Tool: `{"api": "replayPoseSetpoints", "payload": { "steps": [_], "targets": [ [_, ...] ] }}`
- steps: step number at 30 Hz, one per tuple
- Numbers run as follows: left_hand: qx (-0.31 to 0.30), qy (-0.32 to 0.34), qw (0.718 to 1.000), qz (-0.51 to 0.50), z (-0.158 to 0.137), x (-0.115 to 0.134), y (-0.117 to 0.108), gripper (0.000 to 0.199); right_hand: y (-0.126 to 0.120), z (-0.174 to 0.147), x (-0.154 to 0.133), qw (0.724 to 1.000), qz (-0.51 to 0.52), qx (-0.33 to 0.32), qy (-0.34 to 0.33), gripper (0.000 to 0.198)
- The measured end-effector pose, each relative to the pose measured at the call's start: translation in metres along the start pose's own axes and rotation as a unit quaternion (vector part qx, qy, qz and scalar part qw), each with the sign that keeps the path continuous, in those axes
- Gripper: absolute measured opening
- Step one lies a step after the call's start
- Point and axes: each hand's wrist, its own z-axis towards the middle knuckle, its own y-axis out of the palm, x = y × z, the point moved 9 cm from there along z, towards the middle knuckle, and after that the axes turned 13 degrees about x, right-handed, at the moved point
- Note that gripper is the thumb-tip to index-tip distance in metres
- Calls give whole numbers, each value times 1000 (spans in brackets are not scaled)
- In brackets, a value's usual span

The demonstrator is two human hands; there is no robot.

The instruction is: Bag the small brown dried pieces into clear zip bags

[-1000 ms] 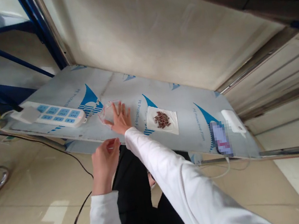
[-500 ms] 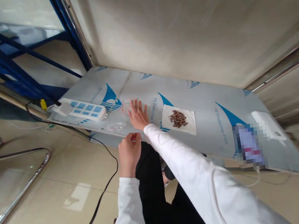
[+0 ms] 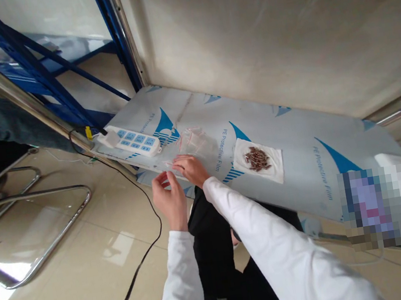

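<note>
My right hand is at the near edge of the table, its fingers drawn together on a small clear plastic bag, mostly hidden beneath them. Just left of it, my left hand is raised off the edge with thumb and fingers curled together. Whatever it may hold is too small to make out. Beyond my right hand lie several clear zip bags with red seal lines. To the right, a pile of small brown pieces rests on a white cloth or paper sheet.
A white power strip with blue sockets lies at the table's left end. A white box and a blurred-out object are at the right. A black cable hangs to the floor. Metal chair legs stand at left.
My right hand has moved off the zip bags toward the near edge, onto the small bag, its spread fingers now together. My left hand stays curled close by. The view has shifted left.
</note>
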Motion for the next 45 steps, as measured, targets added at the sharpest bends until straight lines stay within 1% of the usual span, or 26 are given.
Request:
{"api": "replayPoseSetpoints", "payload": {
  "steps": [1, 2, 3, 4, 5, 6, 7, 8, 10, 12, 14, 16, 18, 20, 22, 25, 28, 31, 34, 36, 37, 39, 40, 41, 43, 45],
  "targets": [
    [9, 2, 1000, -26, 2, -3, -1, 35, -9, -3, -1, 999, 10, 26, 22, 16],
    [1, -1, 998, -58, 3, -5, 2, 41, -20, -7, -3, 997, 28, 54, 46, 19],
    [-34, -9, 995, -96, 1, -6, 9, 43, -32, -12, -4, 992, 62, 83, 78, 21],
    [-93, -21, 986, -138, -3, -5, 20, 43, -44, -18, -4, 981, 103, 113, 116, 22],
    [-161, -36, 969, -182, -11, -2, 32, 41, -57, -25, -4, 967, 147, 141, 155, 23],
    [-226, -50, 947, -221, -21, 4, 43, 39, -68, -33, -2, 948, 189, 168, 194, 24],
    [-274, -64, 925, -254, -31, 10, 51, 37, -79, -41, 0, 928, 225, 191, 229, 24],
    [-298, -77, 909, -281, -40, 16, 55, 35, -88, -50, 2, 910, 251, 206, 258, 25],
    [-300, -104, 893, -319, -52, 25, 58, 30, -102, -66, 7, 874, 299, 226, 310, 26],
    [-306, -135, 880, -337, -65, 30, 62, 27, -114, -83, 11, 841, 340, 240, 346, 27],
    [-345, -165, 860, -336, -83, 34, 69, 27, -128, -99, 15, 819, 365, 259, 359, 27],
    [-400, -183, 838, -323, -103, 38, 76, 27, -146, -114, 17, 808, 378, 281, 354, 26],
    [-448, -195, 814, -314, -122, 42, 80, 26, -166, -126, 19, 809, 374, 299, 341, 24],
    [-476, -207, 797, -311, -137, 46, 83, 26, -186, -133, 20, 825, 350, 303, 325, 23],
    [-490, -208, 790, -305, -147, 49, 85, 27, -205, -137, 20, 844, 314, 300, 314, 24],
    [-488, -179, 800, -300, -148, 54, 86, 33, -229, -141, 21, 869, 248, 312, 294, 25],
    [-467, -150, 821, -292, -141, 54, 86, 35, -240, -142, 22, 881, 201, 332, 272, 23],
    [-445, -147, 838, -278, -137, 49, 86, 31, -238, -143, 27, 870, 203, 354, 276, 23],
    [-432, -186, 835, -287, -140, 40, 89, 34, -230, -143, 32, 852, 229, 370, 290, 25],
    [-432, -228, 819, -299, -146, 34, 90, 38, -228, -144, 34, 841, 243, 381, 298, 27],
    [-444, -248, 806, -303, -152, 32, 91, 41, -228, -144, 34, 836, 247, 388, 300, 27],
    [-494, -274, 770, -294, -169, 31, 93, 44, -229, -145, 33, 829, 254, 396, 301, 27],
    [-521, -278, 755, -286, -177, 31, 93, 43, -230, -146, 33, 828, 256, 396, 302, 27],
    [-539, -277, 745, -277, -183, 32, 93, 39, -231, -146, 32, 828, 258, 395, 304, 27],
    [-560, -262, 740, -264, -188, 33, 92, 28, -233, -148, 32, 823, 261, 397, 311, 28],
    [-576, -237, 742, -248, -187, 33, 93, 25, -235, -152, 35, 813, 264, 405, 325, 31]
  ]
}}
